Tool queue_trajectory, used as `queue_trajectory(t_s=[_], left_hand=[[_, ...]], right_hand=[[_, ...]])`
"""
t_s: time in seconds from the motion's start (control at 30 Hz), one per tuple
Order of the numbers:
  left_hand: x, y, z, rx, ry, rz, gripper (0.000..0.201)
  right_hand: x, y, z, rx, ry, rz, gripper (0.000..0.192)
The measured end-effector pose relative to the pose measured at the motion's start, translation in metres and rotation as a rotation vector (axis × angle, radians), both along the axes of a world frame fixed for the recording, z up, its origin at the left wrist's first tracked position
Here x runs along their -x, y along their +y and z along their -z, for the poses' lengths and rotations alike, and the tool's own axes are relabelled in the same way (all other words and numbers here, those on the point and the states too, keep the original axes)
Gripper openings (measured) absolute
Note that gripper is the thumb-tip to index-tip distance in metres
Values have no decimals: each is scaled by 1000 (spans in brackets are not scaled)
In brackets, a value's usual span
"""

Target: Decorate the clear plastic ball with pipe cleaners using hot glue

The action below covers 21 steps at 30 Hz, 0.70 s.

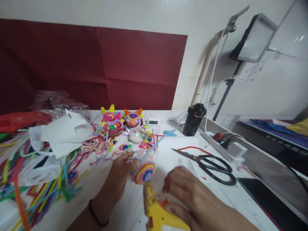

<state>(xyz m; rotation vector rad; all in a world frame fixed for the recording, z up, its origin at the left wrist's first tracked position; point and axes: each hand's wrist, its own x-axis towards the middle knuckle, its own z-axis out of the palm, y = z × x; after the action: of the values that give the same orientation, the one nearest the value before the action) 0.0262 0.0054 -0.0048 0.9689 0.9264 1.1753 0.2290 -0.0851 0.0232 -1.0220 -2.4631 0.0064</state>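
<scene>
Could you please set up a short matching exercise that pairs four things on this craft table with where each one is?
Things:
1. scissors
2. yellow glue gun
3. ball wrapped in coloured coils
4. black canister

Places:
A. in the left hand
B. upright at the back, near the power strip
C. under the right hand, at the near edge
D. lying open on the white table

Pairs: 1-D, 2-C, 3-A, 4-B

Clear ball (143, 168) wrapped in rainbow pipe-cleaner spirals, held above table, yellow glue gun (158, 211) nozzle touching underneath
</scene>
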Motion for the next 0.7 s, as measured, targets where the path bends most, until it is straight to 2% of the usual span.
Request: queue_trajectory(t_s=[0.07,0.1,0.2,0.3,0.47,0.53,0.63,0.7], left_hand=[[-1,-1,-1,-15,-26,-3,15],[-1,-2,-1,-19,-36,-12,16],[-1,-5,-4,-18,-36,-30,21],[-1,-5,-5,-39,5,-18,18],[0,-2,0,-36,48,-57,19],[0,-1,2,-57,64,-55,16],[0,0,3,-68,85,-70,17],[0,1,3,-55,82,-93,21]], right_hand=[[-8,-10,18,67,-132,12,26],[-10,-13,27,26,-154,0,32],[-15,-15,50,-18,-200,10,30],[-13,-15,60,-89,-212,8,19],[-6,-16,72,-298,-223,76,29],[-4,-16,77,-334,-203,115,29],[-6,-16,81,-199,-137,123,27],[-12,-19,82,-65,12,95,33]])
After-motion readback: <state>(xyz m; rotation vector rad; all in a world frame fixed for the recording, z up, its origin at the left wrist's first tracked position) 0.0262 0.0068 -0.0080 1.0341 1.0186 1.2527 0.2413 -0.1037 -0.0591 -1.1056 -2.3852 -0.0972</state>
